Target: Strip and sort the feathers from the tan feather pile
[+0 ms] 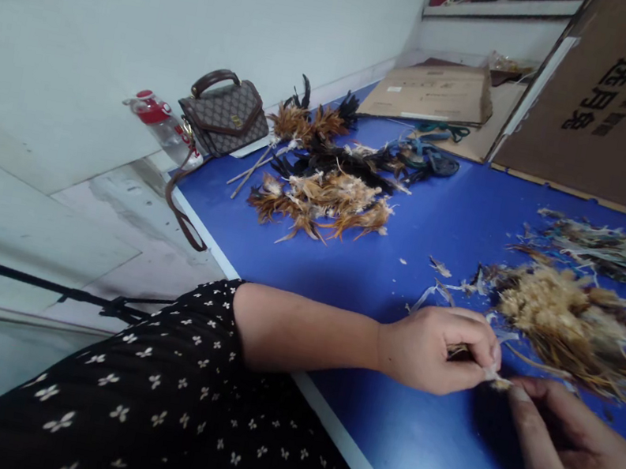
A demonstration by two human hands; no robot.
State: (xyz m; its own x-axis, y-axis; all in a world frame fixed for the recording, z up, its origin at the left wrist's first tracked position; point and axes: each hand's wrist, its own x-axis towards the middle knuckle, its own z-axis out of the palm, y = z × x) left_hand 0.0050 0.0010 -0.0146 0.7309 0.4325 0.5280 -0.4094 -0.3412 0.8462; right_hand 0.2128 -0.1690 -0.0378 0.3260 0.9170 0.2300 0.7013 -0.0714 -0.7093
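Note:
My left hand (438, 350) is closed, thumb and forefinger pinched on one end of a small pale feather (501, 384). From the right, my right hand (580, 463) reaches in with its thumb and fingertip pinched at the feather's other end. The part inside each pinch is hidden by the fingers. Just beyond the hands lies a pile of tan and brown feathers (570, 310). Loose white and dark feather scraps (435, 291) lie beside my left hand on the blue table (396, 456).
Brown and black feather bundles (332, 194) lie at the left, near a handbag (225, 120) and a bottle (157, 120). Thin pale strips (616, 249) are heaped at the right. Scissors (431, 157), flat cardboard (433, 90) and an upright cardboard sheet (620, 118) are at the back.

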